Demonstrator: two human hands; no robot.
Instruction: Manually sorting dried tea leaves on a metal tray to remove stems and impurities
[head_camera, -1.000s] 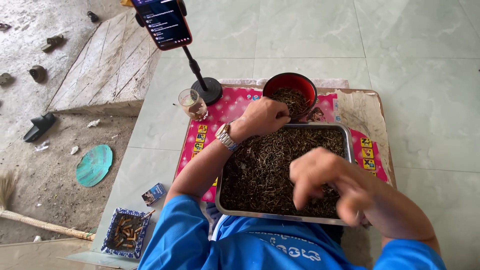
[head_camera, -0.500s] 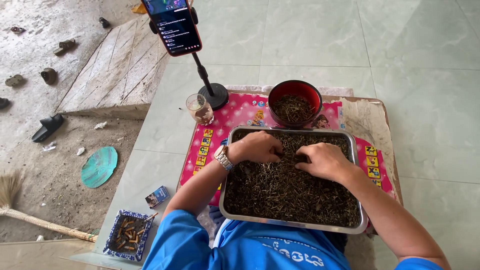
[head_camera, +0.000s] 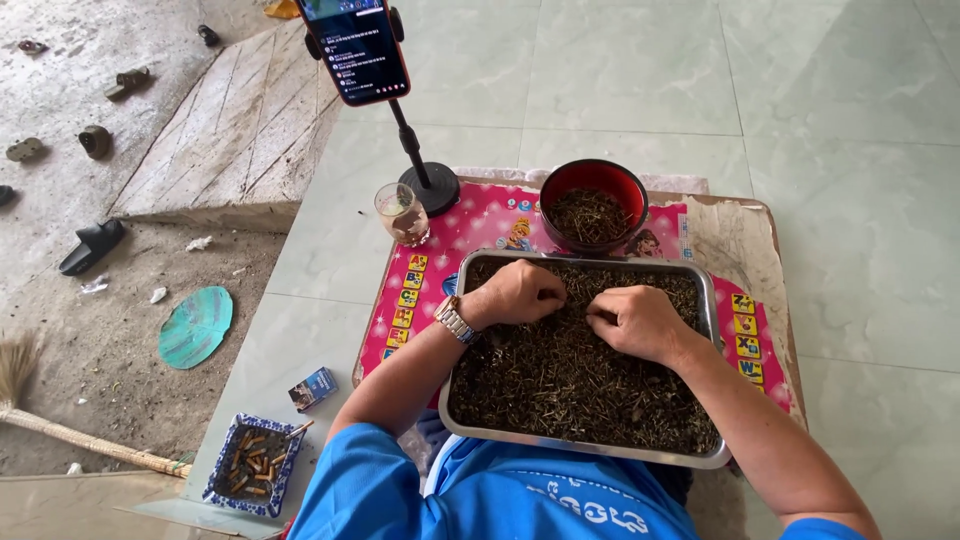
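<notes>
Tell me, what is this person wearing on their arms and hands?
Both arms are bare below short bright blue sleeves. The left hand has a metal wristwatch with a linked band at its wrist. The right hand wears nothing: no gloves, no rings visible on the fingers.

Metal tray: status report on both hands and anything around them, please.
Left hand and right hand down in dried material, fingers curled. Metal tray full. Red bowl just behind, apart.

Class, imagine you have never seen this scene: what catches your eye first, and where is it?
First, the metal tray of dark dried bits at centre, with the left hand and right hand both resting in it. Just beyond it stands a red bowl of the same stuff. A phone on a stand rises at the upper left.
</notes>
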